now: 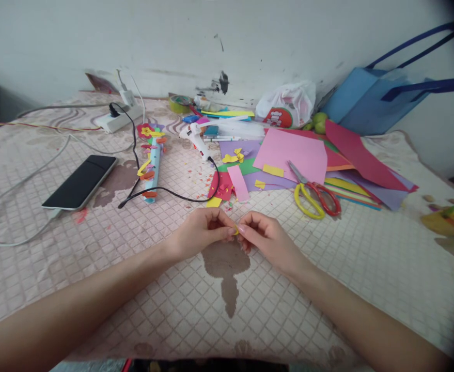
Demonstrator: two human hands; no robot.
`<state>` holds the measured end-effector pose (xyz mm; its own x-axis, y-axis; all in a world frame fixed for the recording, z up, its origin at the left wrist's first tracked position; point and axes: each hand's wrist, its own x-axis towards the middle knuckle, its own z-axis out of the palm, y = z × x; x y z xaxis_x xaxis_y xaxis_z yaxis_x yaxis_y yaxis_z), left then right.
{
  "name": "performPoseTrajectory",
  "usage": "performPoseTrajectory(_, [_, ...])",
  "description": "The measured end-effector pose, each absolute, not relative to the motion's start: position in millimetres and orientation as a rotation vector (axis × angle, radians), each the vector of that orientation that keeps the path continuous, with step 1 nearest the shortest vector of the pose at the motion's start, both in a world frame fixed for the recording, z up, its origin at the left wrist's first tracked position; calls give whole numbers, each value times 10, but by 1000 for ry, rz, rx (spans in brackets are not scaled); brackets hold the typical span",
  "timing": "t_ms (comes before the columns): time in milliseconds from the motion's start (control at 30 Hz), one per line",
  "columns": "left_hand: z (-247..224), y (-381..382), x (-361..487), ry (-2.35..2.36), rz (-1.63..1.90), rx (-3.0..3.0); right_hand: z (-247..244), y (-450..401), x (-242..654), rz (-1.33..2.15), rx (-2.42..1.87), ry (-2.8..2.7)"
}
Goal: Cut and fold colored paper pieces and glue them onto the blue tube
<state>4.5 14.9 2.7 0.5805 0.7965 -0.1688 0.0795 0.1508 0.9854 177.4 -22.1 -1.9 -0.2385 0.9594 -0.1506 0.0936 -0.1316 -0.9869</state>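
Observation:
Both hands meet over the middle of the table, pinching a small piece of yellow paper [236, 230] between thumbs and fingertips. My left hand [205, 232] grips its left side and my right hand [265, 235] its right side; the fingers hide most of it, so its shape is unclear. Just beyond the hands lie a red paper piece [222, 182] with small scraps on it and a pink paper strip [238, 183]. Scissors [308, 194] with one yellow and one red handle rest to the right, blades pointing away.
A white glue gun [196, 139] trails a black cord across the table. Left of it lies a light blue strip [154, 165] decorated with coloured paper pieces. A tablet [80, 182] is at left, coloured paper sheets [292, 152] at right, a blue bag [362, 101] behind.

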Motion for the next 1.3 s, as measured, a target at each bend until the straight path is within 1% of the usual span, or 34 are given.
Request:
performPoseTrajectory(500, [42, 121, 65, 885, 597, 1310, -37, -206, 1781, 1484, -1240, -1386])
performPoseTrajectory(767, [17, 113, 79, 841, 661, 1211, -7, -211, 1754, 1477, -1276, -1392])
performPoseTrajectory(1300, [5, 147, 55, 763, 627, 1174, -5, -227, 1739, 1455, -1311, -1369])
